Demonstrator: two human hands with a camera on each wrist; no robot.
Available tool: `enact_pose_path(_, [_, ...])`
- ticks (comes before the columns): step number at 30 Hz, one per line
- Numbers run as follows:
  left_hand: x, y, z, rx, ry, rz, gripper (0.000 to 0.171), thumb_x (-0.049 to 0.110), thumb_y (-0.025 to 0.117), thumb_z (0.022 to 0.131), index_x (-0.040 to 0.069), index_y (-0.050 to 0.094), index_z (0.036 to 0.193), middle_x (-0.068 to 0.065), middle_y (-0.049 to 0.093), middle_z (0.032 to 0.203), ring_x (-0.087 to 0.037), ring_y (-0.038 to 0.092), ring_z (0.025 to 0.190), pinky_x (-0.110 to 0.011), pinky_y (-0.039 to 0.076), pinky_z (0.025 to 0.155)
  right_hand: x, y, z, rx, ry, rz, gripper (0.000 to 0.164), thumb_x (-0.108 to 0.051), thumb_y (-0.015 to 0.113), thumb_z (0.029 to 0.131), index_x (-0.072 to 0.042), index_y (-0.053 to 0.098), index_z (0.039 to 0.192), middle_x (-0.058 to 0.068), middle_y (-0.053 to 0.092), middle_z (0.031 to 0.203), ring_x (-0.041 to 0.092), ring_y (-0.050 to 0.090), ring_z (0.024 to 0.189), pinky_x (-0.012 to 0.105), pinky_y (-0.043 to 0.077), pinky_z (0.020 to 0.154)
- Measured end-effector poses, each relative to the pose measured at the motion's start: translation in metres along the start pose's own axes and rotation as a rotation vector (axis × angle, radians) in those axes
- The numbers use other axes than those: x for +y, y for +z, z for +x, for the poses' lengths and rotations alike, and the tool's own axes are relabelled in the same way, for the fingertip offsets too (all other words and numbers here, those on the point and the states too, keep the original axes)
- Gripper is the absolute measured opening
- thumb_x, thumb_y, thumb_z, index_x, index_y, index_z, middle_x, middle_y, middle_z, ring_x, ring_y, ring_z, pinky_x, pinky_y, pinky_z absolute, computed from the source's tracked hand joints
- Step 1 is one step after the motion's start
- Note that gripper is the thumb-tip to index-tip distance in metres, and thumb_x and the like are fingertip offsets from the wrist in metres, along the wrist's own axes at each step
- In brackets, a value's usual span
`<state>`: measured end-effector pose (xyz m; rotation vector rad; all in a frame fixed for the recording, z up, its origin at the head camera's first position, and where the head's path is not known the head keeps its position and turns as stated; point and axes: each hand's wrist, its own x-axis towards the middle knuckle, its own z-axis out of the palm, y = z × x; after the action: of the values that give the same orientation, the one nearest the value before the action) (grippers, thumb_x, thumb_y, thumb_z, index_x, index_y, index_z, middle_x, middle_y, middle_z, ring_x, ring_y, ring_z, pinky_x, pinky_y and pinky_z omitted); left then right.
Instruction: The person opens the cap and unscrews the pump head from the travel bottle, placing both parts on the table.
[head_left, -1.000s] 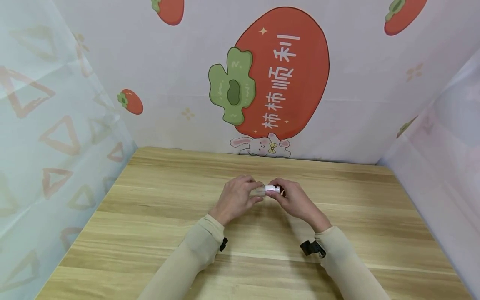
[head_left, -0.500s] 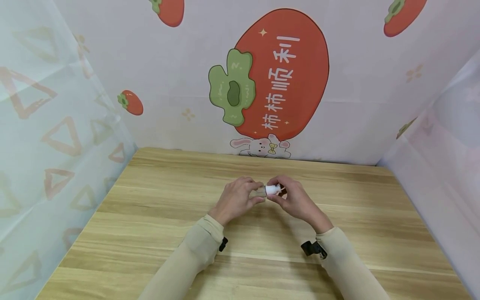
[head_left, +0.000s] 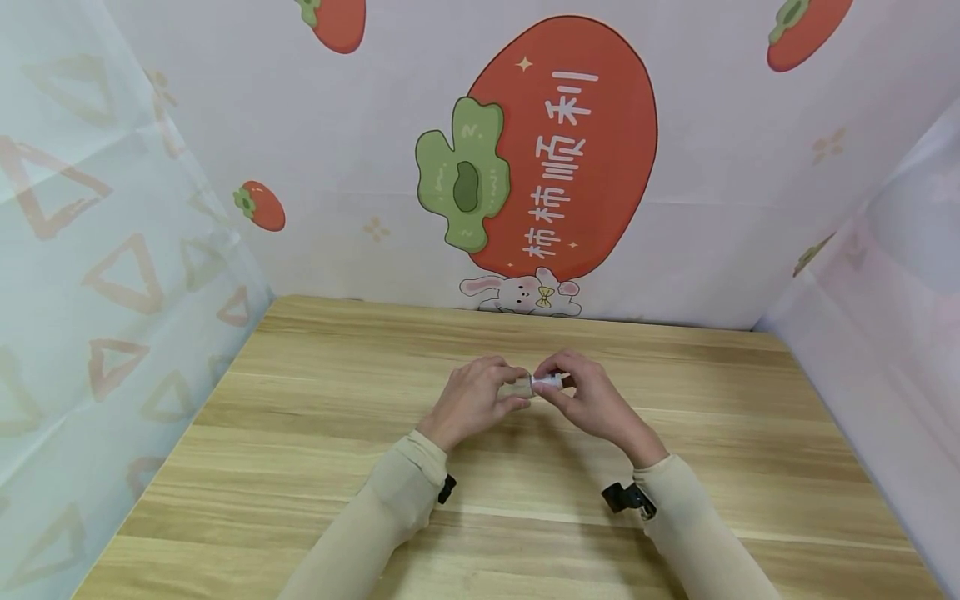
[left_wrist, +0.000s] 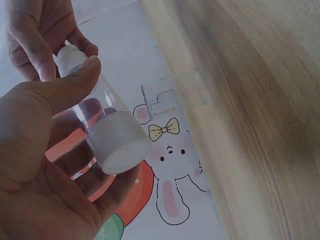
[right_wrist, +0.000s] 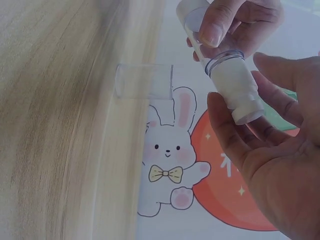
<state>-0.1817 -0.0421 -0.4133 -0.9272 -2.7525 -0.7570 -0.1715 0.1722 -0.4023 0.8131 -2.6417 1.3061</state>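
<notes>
My left hand holds a small clear bottle by its transparent body, between thumb and fingers. The bottle has a white base and a white stepped top that looks like a pump head. A clear ring shows where the top meets the body. Around that white top are the thumb and fingers of my right hand. The bottle lies tilted in the air between both hands. Beyond it, a clear cylindrical cap stands on the table; it cannot be made out in the head view.
The wood-grain table meets a printed cloth backdrop showing a large persimmon and a rabbit. Patterned cloth walls rise at both sides. Each sleeve has a dark wrist device near its cuff.
The fingers of my right hand have shifted along the white top, covering more of it near the bottle's body. My left hand keeps nearly the same place and hold.
</notes>
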Motion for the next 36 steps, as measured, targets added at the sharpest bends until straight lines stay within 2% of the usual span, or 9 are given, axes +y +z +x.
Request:
enact_pose_path(8, [-0.001, 0.002, 0.000, 0.010, 0.004, 0.003, 0.035, 0.030, 0.082, 0.087, 0.015, 0.076, 0.119, -0.002, 0.072, 0.100, -0.015, 0.064, 0.084, -0.035, 0.053, 0.068, 0.000, 0.001, 0.002, 0.046, -0.052, 0.002, 0.011, -0.003, 0.068, 0.096, -0.007, 0.069, 0.107, 0.001, 0.067, 0.102, 0.018, 0.065, 0.094, 0.042, 0.059, 0.080])
enact_pose_path(15, [0.000, 0.001, 0.000, 0.017, 0.014, 0.019, 0.036, 0.030, 0.083, 0.087, 0.014, 0.076, 0.119, -0.001, 0.072, 0.101, -0.015, 0.064, 0.085, -0.034, 0.054, 0.069, -0.001, 0.001, 0.002, 0.051, -0.059, -0.014, 0.019, 0.002, 0.071, 0.093, -0.003, 0.067, 0.111, 0.005, 0.067, 0.106, 0.021, 0.064, 0.098, 0.046, 0.058, 0.081])
enact_pose_path(21, [-0.001, -0.001, 0.000, 0.014, -0.003, 0.009, 0.037, 0.031, 0.083, 0.087, 0.015, 0.076, 0.120, -0.003, 0.072, 0.102, -0.015, 0.064, 0.087, -0.035, 0.054, 0.070, -0.002, -0.002, 0.000, 0.025, -0.001, -0.025, 0.032, -0.004, 0.073, 0.093, -0.002, 0.063, 0.123, 0.012, 0.065, 0.115, 0.026, 0.063, 0.104, 0.049, 0.057, 0.086])
enact_pose_path(27, [-0.001, -0.002, -0.001, 0.032, -0.015, -0.008, 0.037, 0.030, 0.083, 0.087, 0.015, 0.076, 0.120, -0.003, 0.073, 0.103, -0.017, 0.065, 0.088, -0.035, 0.055, 0.072, -0.001, -0.006, -0.001, -0.056, 0.099, -0.010, 0.041, -0.014, 0.072, 0.096, -0.003, 0.058, 0.133, 0.010, 0.065, 0.116, 0.024, 0.063, 0.102, 0.045, 0.057, 0.087])
enact_pose_path(31, [-0.001, -0.003, -0.002, 0.062, -0.017, -0.001, 0.038, 0.031, 0.084, 0.086, 0.014, 0.076, 0.119, -0.002, 0.073, 0.105, -0.018, 0.066, 0.091, -0.037, 0.056, 0.074, 0.000, -0.008, -0.001, -0.103, 0.155, 0.000, 0.041, -0.020, 0.071, 0.097, -0.002, 0.059, 0.132, 0.007, 0.066, 0.111, 0.023, 0.063, 0.097, 0.042, 0.057, 0.085])
enact_pose_path(36, [-0.001, -0.003, -0.003, 0.100, -0.021, 0.032, 0.040, 0.033, 0.083, 0.086, 0.015, 0.076, 0.120, -0.002, 0.072, 0.108, -0.019, 0.065, 0.093, -0.038, 0.056, 0.074, 0.002, -0.008, -0.001, -0.114, 0.169, 0.007, 0.032, -0.021, 0.070, 0.098, -0.005, 0.063, 0.124, 0.004, 0.066, 0.102, 0.020, 0.062, 0.091, 0.036, 0.057, 0.080])
